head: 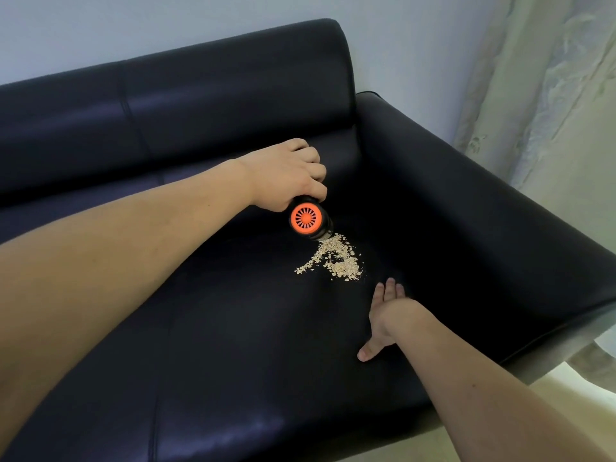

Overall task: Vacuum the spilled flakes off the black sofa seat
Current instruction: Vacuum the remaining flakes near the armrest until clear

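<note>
From the head view, one pile of flakes (333,260) lies on the black sofa seat (233,328). The left hand (286,176) grips one small vacuum (308,218), its tip touching the pile's far edge. The right hand (383,315) rests flat just beside the pile. The flakes look light and crumbly, too many to count.

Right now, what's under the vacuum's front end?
The handheld vacuum, gripped by the left hand, covers the far edge of the flakes on the sofa seat. Its nozzle and any flakes beneath it are hidden.
</note>
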`<action>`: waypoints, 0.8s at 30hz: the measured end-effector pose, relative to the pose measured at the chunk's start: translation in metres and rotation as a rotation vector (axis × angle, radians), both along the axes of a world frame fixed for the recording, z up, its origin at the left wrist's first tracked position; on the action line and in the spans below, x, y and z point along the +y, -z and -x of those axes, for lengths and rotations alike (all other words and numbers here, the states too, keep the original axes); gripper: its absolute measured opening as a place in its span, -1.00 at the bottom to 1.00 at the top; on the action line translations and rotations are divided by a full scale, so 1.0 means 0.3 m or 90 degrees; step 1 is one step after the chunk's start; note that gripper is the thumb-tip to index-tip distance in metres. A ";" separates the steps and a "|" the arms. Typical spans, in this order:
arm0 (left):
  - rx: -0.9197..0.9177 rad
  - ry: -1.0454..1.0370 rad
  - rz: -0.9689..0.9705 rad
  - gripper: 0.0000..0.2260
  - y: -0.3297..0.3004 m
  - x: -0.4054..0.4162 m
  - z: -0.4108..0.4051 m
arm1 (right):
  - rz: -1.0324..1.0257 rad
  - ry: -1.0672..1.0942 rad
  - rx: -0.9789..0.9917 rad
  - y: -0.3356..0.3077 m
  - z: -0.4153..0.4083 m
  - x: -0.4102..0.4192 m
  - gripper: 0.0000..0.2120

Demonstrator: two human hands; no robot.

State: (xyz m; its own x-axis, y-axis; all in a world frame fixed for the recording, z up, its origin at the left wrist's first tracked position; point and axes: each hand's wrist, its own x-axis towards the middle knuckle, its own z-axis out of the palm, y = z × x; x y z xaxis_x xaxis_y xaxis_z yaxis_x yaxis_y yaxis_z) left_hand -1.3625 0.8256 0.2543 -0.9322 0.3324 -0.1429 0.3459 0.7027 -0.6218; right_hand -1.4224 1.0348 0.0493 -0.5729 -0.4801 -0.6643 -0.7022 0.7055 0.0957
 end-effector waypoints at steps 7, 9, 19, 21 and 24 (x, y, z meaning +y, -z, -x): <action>0.028 0.014 -0.029 -0.65 0.021 -0.018 -0.032 | -0.007 0.008 0.014 0.014 -0.004 -0.016 0.41; 0.030 0.013 -0.037 -0.65 0.026 -0.017 -0.028 | -0.003 0.009 0.012 0.012 -0.002 -0.010 0.42; 0.016 0.031 -0.040 -0.66 0.020 0.009 0.006 | -0.001 0.016 0.006 0.011 -0.002 -0.007 0.39; 0.012 0.036 -0.037 -0.66 0.018 0.014 0.011 | 0.001 0.016 0.007 0.012 -0.003 -0.008 0.39; 0.007 0.044 -0.036 -0.66 0.015 0.022 0.020 | 0.010 0.017 0.003 0.016 -0.003 -0.005 0.40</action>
State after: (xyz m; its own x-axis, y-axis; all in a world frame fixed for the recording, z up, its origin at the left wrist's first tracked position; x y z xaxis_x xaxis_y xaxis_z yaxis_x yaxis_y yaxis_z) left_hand -1.3685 0.8322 0.2497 -0.9083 0.4030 -0.1123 0.3882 0.7118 -0.5854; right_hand -1.4215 1.0333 0.0446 -0.5885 -0.4755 -0.6539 -0.6827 0.7255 0.0870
